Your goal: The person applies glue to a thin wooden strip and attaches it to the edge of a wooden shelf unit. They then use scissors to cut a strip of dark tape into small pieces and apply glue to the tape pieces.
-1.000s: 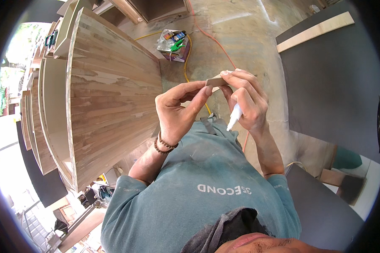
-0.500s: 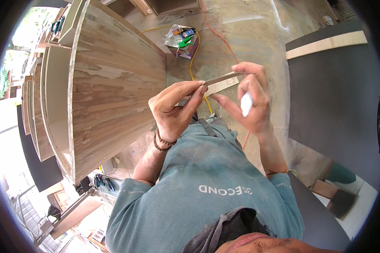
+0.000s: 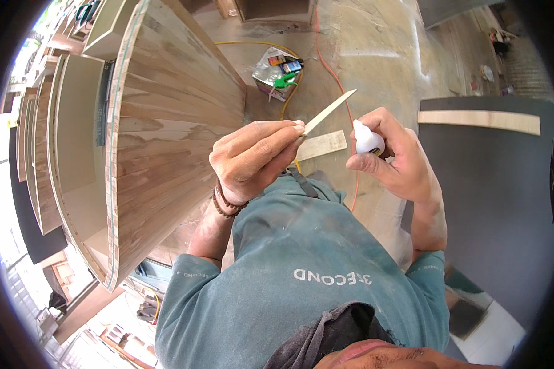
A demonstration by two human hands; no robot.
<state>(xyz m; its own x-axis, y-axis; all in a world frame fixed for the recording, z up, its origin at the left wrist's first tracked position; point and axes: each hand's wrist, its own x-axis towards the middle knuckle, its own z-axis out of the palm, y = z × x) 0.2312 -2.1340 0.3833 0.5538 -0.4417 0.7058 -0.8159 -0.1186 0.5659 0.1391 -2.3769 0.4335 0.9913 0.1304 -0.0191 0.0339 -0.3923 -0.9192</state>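
My left hand [image 3: 252,154] pinches one end of a thin, pale wood strip [image 3: 331,112] between thumb and fingertips. The strip tapers to a slanted tip that points up and to the right. My right hand [image 3: 406,163] is closed around a small white squeeze bottle [image 3: 367,141] with a narrow nozzle. The nozzle faces away from me, a little below and right of the strip's tip, and does not touch it. Part of the bottle is hidden by my fingers. Farther down, beyond my hands, a flat pale wood piece [image 3: 323,146] shows.
A tall cabinet of streaked wood boards [image 3: 166,117] stands close on my left. On the floor ahead, a box [image 3: 277,92] carries small packages and a green-handled tool. A yellow hose and an orange cord [image 3: 327,66] cross the floor. At right is a dark panel [image 3: 480,184] with a pale strip [image 3: 480,120].
My right hand has drawn away to the right from the strip, and the bottle has turned so its nozzle points away. The strip has tilted more steeply upward in my left hand.
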